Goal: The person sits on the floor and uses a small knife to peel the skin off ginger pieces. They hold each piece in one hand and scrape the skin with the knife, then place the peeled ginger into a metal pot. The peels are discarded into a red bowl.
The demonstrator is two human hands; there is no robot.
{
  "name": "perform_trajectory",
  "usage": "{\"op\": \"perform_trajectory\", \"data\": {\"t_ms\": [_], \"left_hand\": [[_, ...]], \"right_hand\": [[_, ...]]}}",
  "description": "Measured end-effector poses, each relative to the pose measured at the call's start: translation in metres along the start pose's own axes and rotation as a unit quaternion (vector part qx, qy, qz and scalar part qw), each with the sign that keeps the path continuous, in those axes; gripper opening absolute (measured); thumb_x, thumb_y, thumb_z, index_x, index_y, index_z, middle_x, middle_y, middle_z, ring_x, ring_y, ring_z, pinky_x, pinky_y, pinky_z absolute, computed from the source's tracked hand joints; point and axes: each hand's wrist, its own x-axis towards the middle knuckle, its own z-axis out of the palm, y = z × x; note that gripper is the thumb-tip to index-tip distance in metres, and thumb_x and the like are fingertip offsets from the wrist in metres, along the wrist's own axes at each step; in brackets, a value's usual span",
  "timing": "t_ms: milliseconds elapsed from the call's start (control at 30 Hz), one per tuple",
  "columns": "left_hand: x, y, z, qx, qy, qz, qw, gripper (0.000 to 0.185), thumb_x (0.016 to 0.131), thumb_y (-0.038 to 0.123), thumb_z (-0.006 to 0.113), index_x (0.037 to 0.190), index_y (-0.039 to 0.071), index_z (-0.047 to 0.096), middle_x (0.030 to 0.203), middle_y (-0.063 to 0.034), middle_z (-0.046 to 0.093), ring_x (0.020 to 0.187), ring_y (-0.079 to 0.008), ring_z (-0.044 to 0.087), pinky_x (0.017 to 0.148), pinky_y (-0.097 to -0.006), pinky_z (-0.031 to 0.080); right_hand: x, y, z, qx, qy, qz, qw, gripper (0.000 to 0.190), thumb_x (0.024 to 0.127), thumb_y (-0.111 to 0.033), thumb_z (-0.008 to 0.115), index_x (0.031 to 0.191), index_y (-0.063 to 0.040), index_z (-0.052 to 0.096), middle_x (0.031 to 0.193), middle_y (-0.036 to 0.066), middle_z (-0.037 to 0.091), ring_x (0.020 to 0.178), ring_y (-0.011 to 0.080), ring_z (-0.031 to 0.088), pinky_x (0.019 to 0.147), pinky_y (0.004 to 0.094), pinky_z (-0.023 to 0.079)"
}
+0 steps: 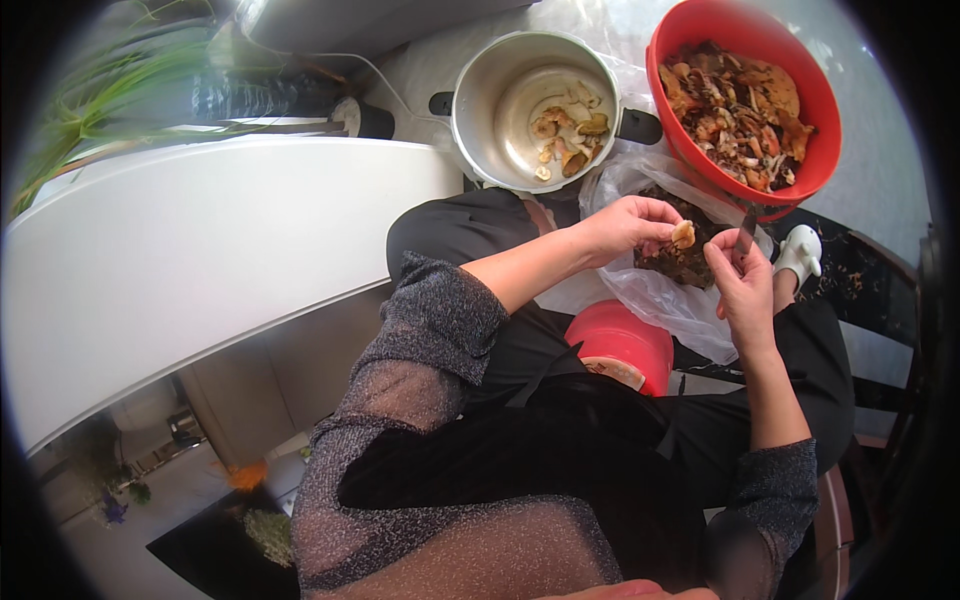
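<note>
My left hand (pixel 634 226) pinches a small pale-orange piece of mushroom (pixel 683 234) between thumb and fingertips. A short-bladed knife (pixel 745 232) is gripped in my right hand (pixel 741 279), its blade pointing up and away from me; the handle is mostly hidden in the palm. Beneath both hands a translucent plastic bag (pixel 660 311) lies spread, with dark debris and scraps (pixel 686 268) in it. Beyond my left hand stands a metal pot (pixel 510 127) holding several mushroom pieces (pixel 574 139). Past my right hand is a red bucket (pixel 814 97) heaped with mushrooms (pixel 739 112).
A red rounded container (pixel 622 337) sits between my legs, under the bag's near edge. To the left runs a white tabletop (pixel 202 262). A cable (pixel 382 79) reaches the floor near the pot. Crumbs (pixel 844 274) lie by my white shoe (pixel 799 251).
</note>
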Motion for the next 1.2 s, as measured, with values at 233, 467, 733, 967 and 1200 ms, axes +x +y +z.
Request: {"op": "perform_trajectory", "data": {"t_ms": [233, 467, 733, 967, 1200], "left_hand": [[-0.001, 0.002, 0.002, -0.016, 0.005, -0.009, 1.0, 0.014, 0.091, 0.016, 0.065, 0.102, 0.008, 0.065, 0.094, 0.0018, 0.065, 0.074, -0.0053, 0.052, 0.067, -0.0211, 0.042], [-0.002, 0.003, 0.003, -0.005, -0.005, 0.014, 1.0, 0.014, 0.09, 0.016, 0.066, 0.101, 0.008, 0.064, 0.093, 0.0015, 0.065, 0.079, -0.0067, 0.055, 0.069, -0.0224, 0.043], [-0.002, 0.002, 0.005, 0.02, -0.021, 0.04, 0.999, 0.014, 0.089, 0.015, 0.067, 0.101, 0.007, 0.064, 0.091, 0.0013, 0.065, 0.081, -0.0074, 0.058, 0.073, -0.0246, 0.045], [-0.002, -0.001, 0.009, 0.051, -0.021, 0.067, 0.996, 0.013, 0.089, 0.014, 0.067, 0.099, 0.006, 0.064, 0.089, 0.0014, 0.065, 0.08, -0.0072, 0.058, 0.072, -0.0233, 0.046], [-0.003, -0.003, 0.01, 0.106, -0.003, 0.11, 0.988, 0.012, 0.088, 0.011, 0.066, 0.098, 0.004, 0.064, 0.091, -0.0003, 0.065, 0.085, -0.0078, 0.06, 0.079, -0.0247, 0.049]], "right_hand": [[0.007, 0.01, -0.002, -0.126, -0.003, -0.029, 0.992, 0.014, 0.087, -0.01, 0.067, 0.08, -0.005, 0.056, 0.066, -0.007, 0.046, 0.059, 0.001, 0.037, 0.052, 0.02, 0.03], [0.006, 0.007, 0.002, -0.175, 0.003, -0.051, 0.983, 0.013, 0.084, -0.008, 0.066, 0.081, -0.002, 0.056, 0.065, -0.004, 0.045, 0.06, 0.0033, 0.038, 0.053, 0.0221, 0.032], [0.004, 0.004, 0.007, -0.156, 0.009, -0.056, 0.986, 0.007, 0.084, -0.003, 0.065, 0.087, -0.001, 0.06, 0.067, -0.003, 0.048, 0.062, 0.004, 0.04, 0.055, 0.0225, 0.035], [0.003, 0.004, 0.011, -0.19, 0.02, -0.085, 0.978, 0.007, 0.083, -0.004, 0.065, 0.086, 0.0, 0.061, 0.064, -0.001, 0.047, 0.059, 0.0056, 0.04, 0.053, 0.0237, 0.035], [0.003, 0.011, 0.013, -0.214, 0.028, -0.09, 0.972, 0.007, 0.082, -0.005, 0.065, 0.085, -0.001, 0.06, 0.061, 0.0, 0.046, 0.057, 0.0074, 0.041, 0.053, 0.0261, 0.035]]}}
